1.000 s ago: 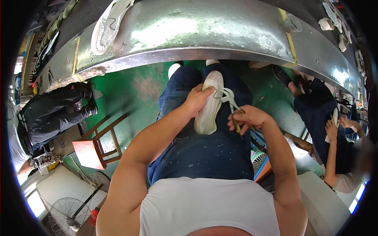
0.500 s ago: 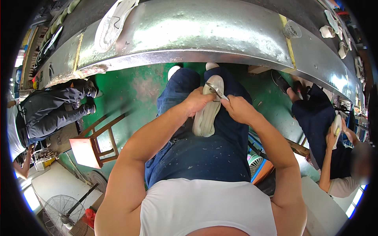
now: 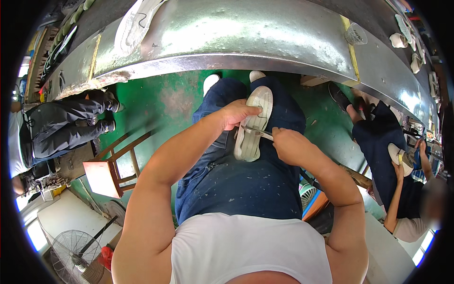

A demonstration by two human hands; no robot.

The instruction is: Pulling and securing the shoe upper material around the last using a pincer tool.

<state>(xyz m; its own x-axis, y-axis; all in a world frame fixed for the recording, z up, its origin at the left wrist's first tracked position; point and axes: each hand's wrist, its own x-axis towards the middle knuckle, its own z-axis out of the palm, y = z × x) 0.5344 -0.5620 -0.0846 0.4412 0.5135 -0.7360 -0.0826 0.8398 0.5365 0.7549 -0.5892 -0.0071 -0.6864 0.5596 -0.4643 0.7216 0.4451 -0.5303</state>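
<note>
Obs., head view: person seated, white shoe [image 3: 253,124] lying sole-up on the lap, over the right thigh of dark blue paint-flecked trousers [image 3: 236,180]; toe end pts away from the body toward the table [image 3: 246,33]. L hand [image 3: 239,113] closed on the shoe's left edge at about mid-length, fingers curled over onto the sole, thumb side hidden. R hand [image 3: 289,146] fisted around a slim metal tool [image 3: 257,133]; tool tip lies across the sole, touching it nr the middle; what kind of tool, can't tell, handle hidden in the fist. Hands close together, not touching, tool bridging the gap btwn them. Both forearms bare, entering from lower edge; white sleeveless top [image 3: 246,251] at bottom. Table: long, curved by lens, shiny grey metal top, running across the upper frame; a white shoe sole [image 3: 135,23] lies on it at upper left, small clear cup [image 3: 355,34] at upper right, more pale shoe parts [image 3: 402,40] farther right. Floor [image 3: 161,102] green, worn. Wooden stool w/ red seat [image 3: 101,177] to the person's left, a fan [image 3: 75,248] at lower left. Co-worker at left in dark clothes [image 3: 56,132], seated. Another co-worker at right in dark blue, holding a white shoe [image 3: 399,156] on the lap.
</note>
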